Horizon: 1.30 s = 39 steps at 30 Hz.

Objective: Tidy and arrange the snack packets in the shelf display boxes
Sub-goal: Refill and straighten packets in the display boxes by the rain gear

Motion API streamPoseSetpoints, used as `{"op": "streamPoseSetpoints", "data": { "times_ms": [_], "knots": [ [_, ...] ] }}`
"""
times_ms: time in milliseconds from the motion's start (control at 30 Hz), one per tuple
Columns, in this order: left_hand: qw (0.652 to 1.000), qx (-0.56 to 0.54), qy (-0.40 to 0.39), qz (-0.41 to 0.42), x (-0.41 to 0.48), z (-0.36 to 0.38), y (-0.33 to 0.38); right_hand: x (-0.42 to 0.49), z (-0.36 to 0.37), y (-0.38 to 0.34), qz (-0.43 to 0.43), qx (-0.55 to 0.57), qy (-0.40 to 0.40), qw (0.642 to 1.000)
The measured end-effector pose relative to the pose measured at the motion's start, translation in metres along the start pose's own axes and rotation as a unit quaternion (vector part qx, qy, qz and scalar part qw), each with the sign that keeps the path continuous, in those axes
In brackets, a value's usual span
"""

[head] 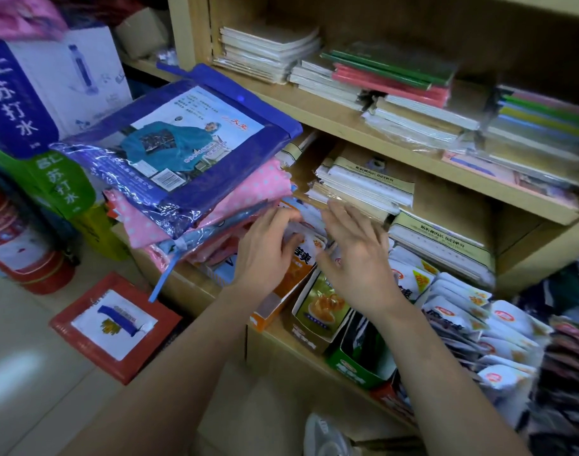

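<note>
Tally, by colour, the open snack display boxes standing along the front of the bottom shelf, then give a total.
Orange box: 1
Gold box: 1
Green box: 1
Total: 3
A red edge past the green one may be a fourth box, but it is too hidden to tell.

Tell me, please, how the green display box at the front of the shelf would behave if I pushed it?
The green display box looks like thin card with an open top, so its walls would probably flex. It seems only partly filled, so it is likely light and quick to slide.
</note>
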<state>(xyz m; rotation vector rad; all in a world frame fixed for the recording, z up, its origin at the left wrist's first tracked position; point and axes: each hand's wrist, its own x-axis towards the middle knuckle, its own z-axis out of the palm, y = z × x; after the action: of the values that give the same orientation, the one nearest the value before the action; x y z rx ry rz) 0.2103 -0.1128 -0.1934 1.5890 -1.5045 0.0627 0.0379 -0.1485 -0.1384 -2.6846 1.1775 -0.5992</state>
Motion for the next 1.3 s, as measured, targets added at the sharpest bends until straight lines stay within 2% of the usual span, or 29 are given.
{"op": "streamPoseSetpoints", "data": {
  "times_ms": [100,200,333,400,500,567,667,833,933,1033,1100,1167,1233,1300],
  "knots": [
    [0.999,-0.029,-0.002,-0.042,-0.001,-0.002,0.000,-0.003,0.000,-0.001,0.013,-0.058,-0.089,0.994],
    [0.998,-0.017,-0.027,-0.055,0.000,-0.007,-0.005,-0.004,-0.004,-0.002,0.023,-0.035,-0.071,0.997],
    [0.998,-0.003,-0.047,-0.040,-0.004,-0.015,-0.011,-0.004,-0.003,-0.005,0.011,-0.062,-0.132,0.989],
    [0.999,-0.008,-0.041,-0.023,-0.006,-0.019,-0.010,-0.004,-0.002,-0.004,0.010,-0.056,-0.118,0.991],
    [1.000,-0.010,-0.024,0.010,-0.006,-0.020,-0.009,-0.006,-0.005,-0.001,0.006,-0.027,-0.056,0.998],
    [0.999,0.005,-0.039,0.036,-0.005,-0.018,-0.011,-0.005,-0.006,0.005,0.009,-0.013,-0.012,1.000],
    [0.995,0.020,-0.078,0.052,-0.005,-0.011,-0.014,-0.002,-0.006,0.014,0.032,-0.006,0.006,0.999],
    [0.992,-0.033,-0.118,0.013,-0.003,-0.009,-0.013,0.001,-0.009,0.021,0.037,0.026,-0.020,0.999],
    [0.987,-0.037,-0.151,-0.035,-0.005,-0.020,-0.006,-0.001,-0.020,0.025,0.028,0.109,-0.035,0.993],
    [0.972,-0.056,-0.214,-0.075,-0.010,-0.040,-0.001,-0.009,-0.042,0.030,0.066,0.195,-0.007,0.979],
    [0.963,0.003,-0.251,-0.097,-0.015,-0.053,-0.005,-0.015,-0.054,0.036,0.090,0.180,0.008,0.980],
    [0.947,0.125,-0.268,-0.124,-0.024,-0.065,-0.008,-0.019,-0.058,0.044,0.103,0.134,0.009,0.986],
    [0.945,0.182,-0.232,-0.143,-0.035,-0.070,-0.010,-0.020,-0.056,0.051,0.127,0.096,-0.003,0.987],
    [0.952,0.185,-0.190,-0.155,-0.043,-0.070,-0.008,-0.019,-0.053,0.057,0.159,0.102,-0.032,0.982]
  ]
}}
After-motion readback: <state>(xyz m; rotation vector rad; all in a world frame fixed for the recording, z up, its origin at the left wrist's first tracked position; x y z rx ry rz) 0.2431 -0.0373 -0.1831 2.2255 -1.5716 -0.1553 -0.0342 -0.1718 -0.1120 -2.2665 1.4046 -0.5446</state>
